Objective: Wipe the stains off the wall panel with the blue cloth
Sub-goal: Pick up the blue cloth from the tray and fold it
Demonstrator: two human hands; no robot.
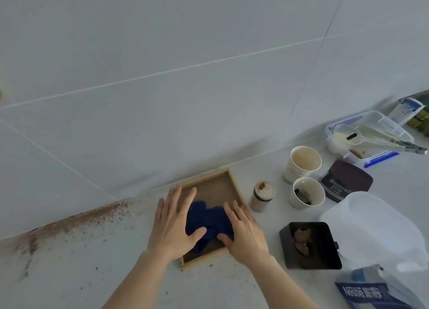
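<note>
The grip of both hands is loose and spread: the left hand (pixel 173 222) and right hand (pixel 243 231) lie flat with fingers splayed on the crumpled blue cloth (pixel 209 220), thumbs pressing into its near folds, neither closed around it. The cloth sits inside a shallow wooden tray (pixel 234 181) on the tabletop (pixel 97 269), close to the foot of the wall panel (pixel 162 99). Brown stains (pixel 69 222) speckle the seam to the left. Two paper cups (pixel 301 164) and a black container (pixel 310 244) stand to the right.

"Nestle" on blue-white bag (pixel 362 293), upside down; dark tub (pixel 347 181) lid reads "COCOA", rest blurred.
</note>
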